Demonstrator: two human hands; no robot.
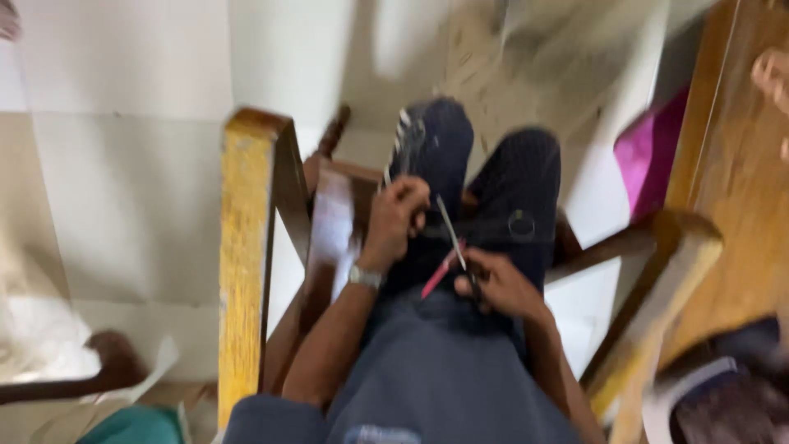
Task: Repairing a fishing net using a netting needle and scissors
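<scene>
Sitting in a wooden chair (246, 247) with yellow-worn armrests, the person looks down over dark trousers (493, 189) at both hands working in the lap. A wooden table (731, 181) runs along their right, with something magenta (649, 152) beside it, and a teal cloth (131, 426) lies low on their left. The left hand (396, 215), a watch (365, 276) on its wrist, is curled shut around the far end of a thin metal rod (450, 234) above the knee. The right hand (501, 284) pinches the rod's near end together with a pink stick (440, 274), perhaps a pen; blur hides exactly how the fingers sit. This looks like mid-step fitting or adjusting, both ends held. Any next move, I'd judge, calls for keeping the left grip steady while the right fingers work finely.
</scene>
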